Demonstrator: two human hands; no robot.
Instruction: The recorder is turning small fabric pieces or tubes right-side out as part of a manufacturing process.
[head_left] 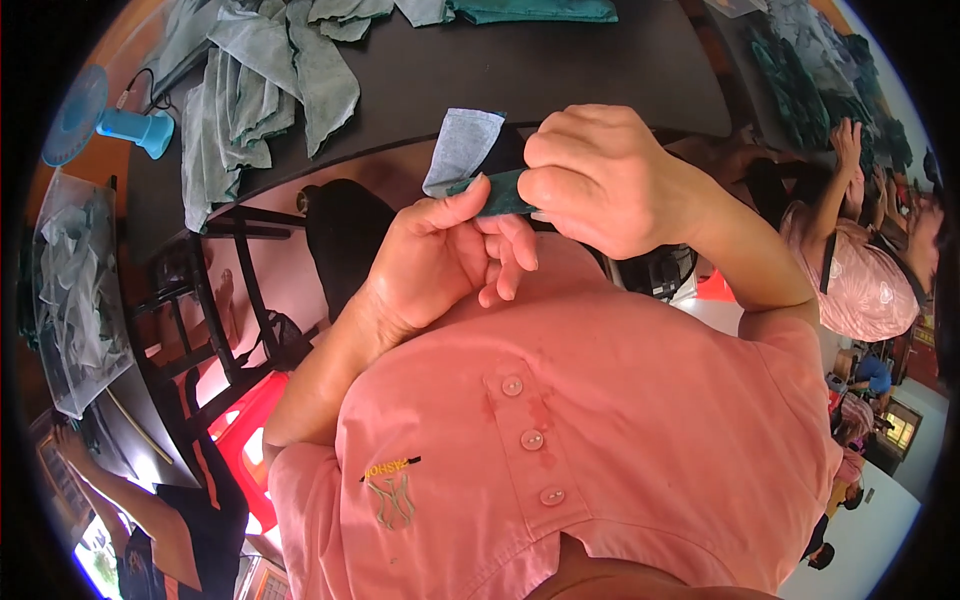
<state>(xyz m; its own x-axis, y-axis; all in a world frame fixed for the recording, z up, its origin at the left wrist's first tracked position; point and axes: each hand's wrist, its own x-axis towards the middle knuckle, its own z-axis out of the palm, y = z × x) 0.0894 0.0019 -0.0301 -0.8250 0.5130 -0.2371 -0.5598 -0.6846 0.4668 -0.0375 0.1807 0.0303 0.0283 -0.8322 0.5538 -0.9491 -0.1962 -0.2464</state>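
In front of my chest, both hands hold a small piece of fabric, dark green where it runs between them. My left hand pinches its left end under the thumb, palm turned up and the other fingers loosely curled. My right hand is closed in a fist-like grip over its right end, which is hidden by the fingers. A pale grey-blue flap of cloth stands up just beyond my left thumb; whether it is joined to the green part I cannot tell.
A dark table lies beyond my hands, with grey-green cloth pieces piled at its left and a folded green cloth at its far edge. A blue fan and a clear bin stand left. Other people work on both sides.
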